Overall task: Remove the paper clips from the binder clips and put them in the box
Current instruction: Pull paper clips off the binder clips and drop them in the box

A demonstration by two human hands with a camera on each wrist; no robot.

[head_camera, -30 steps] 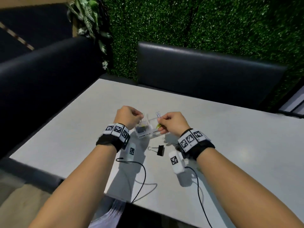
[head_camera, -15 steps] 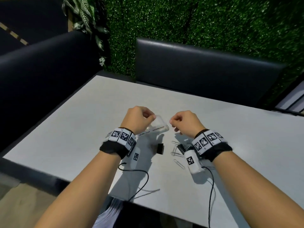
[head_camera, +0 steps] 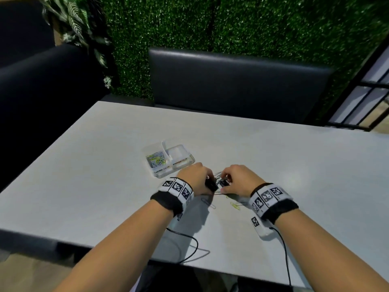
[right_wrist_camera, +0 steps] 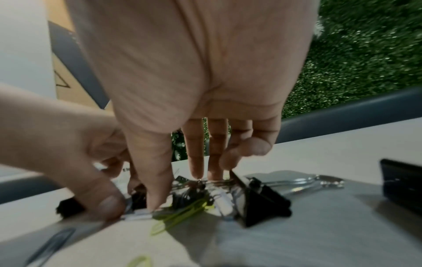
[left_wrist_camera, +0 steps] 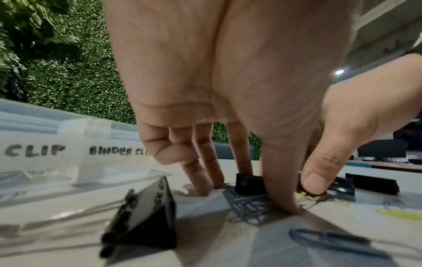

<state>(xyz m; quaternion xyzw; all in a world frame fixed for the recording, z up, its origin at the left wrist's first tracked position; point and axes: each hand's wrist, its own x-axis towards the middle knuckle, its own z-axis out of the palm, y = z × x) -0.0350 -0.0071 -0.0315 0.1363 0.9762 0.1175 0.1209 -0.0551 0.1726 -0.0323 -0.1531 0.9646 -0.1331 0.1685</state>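
A clear two-compartment box sits on the table, its left half holding paper clips; its labels read CLIP and BINDER CLIP. Just in front of it both hands meet over a small heap of clips. My left hand pinches a small black binder clip with dark paper clips under its thumb. My right hand pinches a second black binder clip that carries yellow-green paper clips and white ones.
More black binder clips lie beside the hands. Loose paper clips lie nearer me. Black cables run from my wrists over the near table edge. Dark benches stand behind and to the left.
My left hand has let go of the box, which now rests farther back on the table. Both hands have dropped toward me onto the heap of clips and taken hold of binder clips.
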